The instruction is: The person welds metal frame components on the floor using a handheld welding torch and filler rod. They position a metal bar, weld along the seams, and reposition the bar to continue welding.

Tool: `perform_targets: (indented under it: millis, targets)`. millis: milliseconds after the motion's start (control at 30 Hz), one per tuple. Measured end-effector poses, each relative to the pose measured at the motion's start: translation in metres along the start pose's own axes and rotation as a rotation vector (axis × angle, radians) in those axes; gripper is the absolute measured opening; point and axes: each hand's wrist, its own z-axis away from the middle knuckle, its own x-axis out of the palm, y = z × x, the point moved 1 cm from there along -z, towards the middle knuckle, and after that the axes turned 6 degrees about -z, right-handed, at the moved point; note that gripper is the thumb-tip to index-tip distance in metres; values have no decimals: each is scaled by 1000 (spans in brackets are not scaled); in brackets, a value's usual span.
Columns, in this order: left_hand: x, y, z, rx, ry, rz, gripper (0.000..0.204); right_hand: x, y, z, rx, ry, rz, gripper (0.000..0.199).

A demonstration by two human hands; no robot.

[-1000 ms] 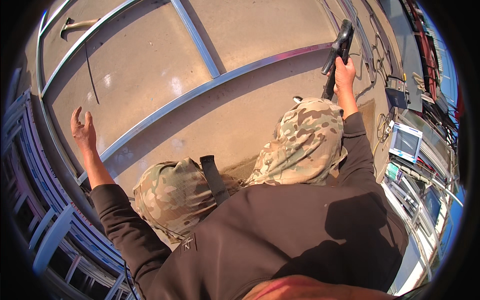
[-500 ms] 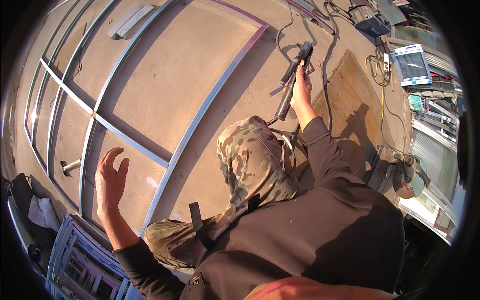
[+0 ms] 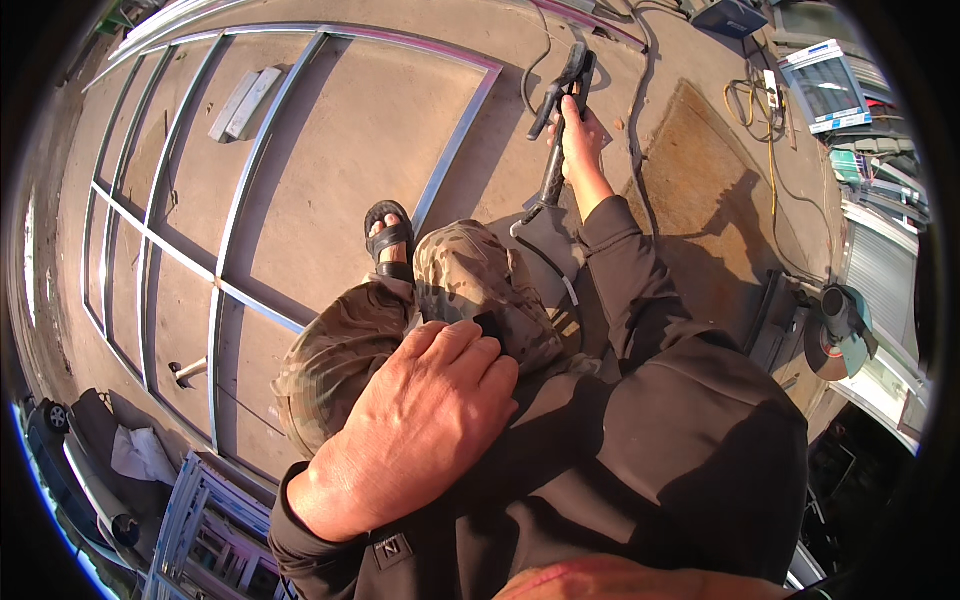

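Observation:
My right hand (image 3: 582, 145) is wrapped around a black welding electrode holder (image 3: 552, 182), raised above the ground with its jaws at the far end. A dark cable (image 3: 548, 262) trails from its handle toward me. Close to the camera, my left hand (image 3: 420, 415) is above my bent legs in camouflage trousers (image 3: 465, 265). Its fingers curl downward; the fingertips and whatever they may hold are hidden. A small black piece (image 3: 487, 325) shows just beyond the knuckles. My sandalled foot (image 3: 388, 238) stands beside a welded metal frame (image 3: 218, 283) on the ground.
Inside the frame lie grey metal bars (image 3: 245, 104) and a hammer (image 3: 190, 371). To the right are a brown board (image 3: 690, 170), cables (image 3: 642, 130) and an angle grinder (image 3: 836, 325). A welding machine (image 3: 728, 17) stands at the far right; window frames (image 3: 205, 510) are stacked lower left.
My left hand has swung from over the frame in toward my legs, its fingers curling. My right hand still grips the electrode holder. My view has shifted, and my sandalled foot has come into sight.

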Motion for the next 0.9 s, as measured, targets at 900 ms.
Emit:
perform_targets:
  millis: [900]
  targets:
    - [-41,-96,-139,367,-399,289,29,-15,52,-42,89,100,108,31]
